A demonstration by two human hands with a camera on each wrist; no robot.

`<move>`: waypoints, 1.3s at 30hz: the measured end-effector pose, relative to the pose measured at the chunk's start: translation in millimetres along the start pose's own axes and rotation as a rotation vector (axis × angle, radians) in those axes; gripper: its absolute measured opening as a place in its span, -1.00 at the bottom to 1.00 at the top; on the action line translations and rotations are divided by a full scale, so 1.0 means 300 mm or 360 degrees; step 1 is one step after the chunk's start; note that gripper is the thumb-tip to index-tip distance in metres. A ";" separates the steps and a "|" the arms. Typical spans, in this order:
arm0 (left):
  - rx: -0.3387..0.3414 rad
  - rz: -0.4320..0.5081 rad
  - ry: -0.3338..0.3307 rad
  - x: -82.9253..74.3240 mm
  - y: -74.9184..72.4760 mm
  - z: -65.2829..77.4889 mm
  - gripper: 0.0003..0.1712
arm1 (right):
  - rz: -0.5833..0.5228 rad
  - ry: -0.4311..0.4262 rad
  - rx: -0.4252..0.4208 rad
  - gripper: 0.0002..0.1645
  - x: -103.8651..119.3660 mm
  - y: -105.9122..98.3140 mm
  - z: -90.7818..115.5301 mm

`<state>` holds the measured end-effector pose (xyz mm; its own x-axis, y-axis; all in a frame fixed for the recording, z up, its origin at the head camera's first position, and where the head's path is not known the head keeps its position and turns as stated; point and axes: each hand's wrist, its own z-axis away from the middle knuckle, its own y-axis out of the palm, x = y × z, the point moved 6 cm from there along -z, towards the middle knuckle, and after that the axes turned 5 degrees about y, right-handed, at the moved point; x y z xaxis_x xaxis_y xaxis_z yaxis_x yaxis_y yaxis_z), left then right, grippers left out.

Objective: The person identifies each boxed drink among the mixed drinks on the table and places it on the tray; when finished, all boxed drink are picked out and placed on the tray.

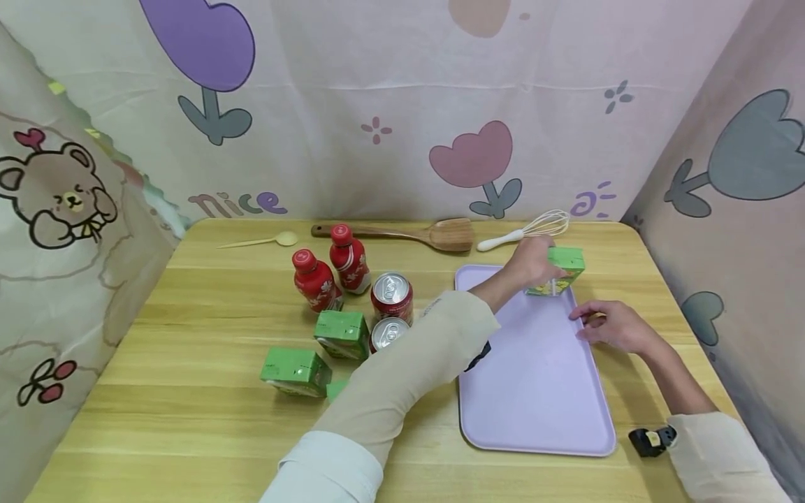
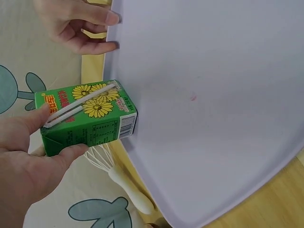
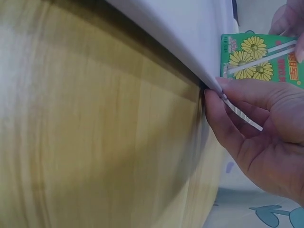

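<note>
A green drink carton (image 1: 567,260), printed with yellow flowers and carrying a straw on its side, is gripped by my left hand (image 1: 532,261). It stands over the far right corner of the lilac tray (image 1: 534,391); in the left wrist view the carton's (image 2: 90,116) lower end meets the tray's rim. My right hand (image 1: 619,327) pinches the tray's right rim between thumb and finger, clearest in the right wrist view. No other item lies on the tray.
Left of the tray stand two red bottles (image 1: 317,283), two drink cans (image 1: 391,297) and more green cartons (image 1: 295,370), one partly behind my left sleeve. Along the back lie a yellow spoon (image 1: 286,239), a wooden spatula (image 1: 449,235) and a whisk (image 1: 544,225). Curtains edge the table.
</note>
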<state>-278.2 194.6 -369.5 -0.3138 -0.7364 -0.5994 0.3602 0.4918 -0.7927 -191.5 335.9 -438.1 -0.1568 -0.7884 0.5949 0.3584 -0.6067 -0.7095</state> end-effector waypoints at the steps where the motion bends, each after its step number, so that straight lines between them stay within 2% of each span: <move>1: 0.0000 0.0009 -0.0007 0.002 0.000 -0.001 -0.36 | 0.0003 -0.0005 0.0003 -0.60 0.000 0.000 -0.002; 8: 0.0016 0.0098 -0.0024 0.003 0.003 -0.003 -0.34 | -0.0031 0.0001 0.0040 -0.60 -0.003 -0.003 0.003; 19: 0.0063 0.0071 -0.0048 -0.015 0.003 -0.007 -0.31 | -0.0019 0.0011 0.0016 -0.58 -0.006 -0.014 0.013; 23: 0.0068 0.0108 -0.0062 -0.018 -0.010 0.000 -0.23 | -0.0012 0.0003 0.0002 -0.58 -0.007 -0.016 0.014; 29: -0.0049 0.0081 -0.0105 -0.021 -0.087 0.040 -0.16 | -0.0026 -0.0014 0.0015 -0.60 -0.002 -0.001 0.009; 31: -0.0061 0.0130 -0.0105 -0.022 -0.123 0.069 -0.18 | -0.0029 -0.0010 0.0015 -0.59 0.000 0.004 0.007; 34: -0.0028 0.0231 -0.0060 -0.017 -0.177 0.121 -0.19 | -0.0030 -0.0001 0.0013 -0.60 0.002 0.008 0.004; 39: 0.0085 0.0353 0.0085 0.013 -0.265 0.211 -0.18 | -0.0024 0.0013 0.0016 -0.60 0.004 0.009 0.004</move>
<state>-252.5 123.3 -301.7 -0.2674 -0.5864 -0.7646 0.4712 0.6126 -0.6346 -189.7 333.5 -438.9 -0.1700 -0.7799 0.6023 0.3652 -0.6175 -0.6966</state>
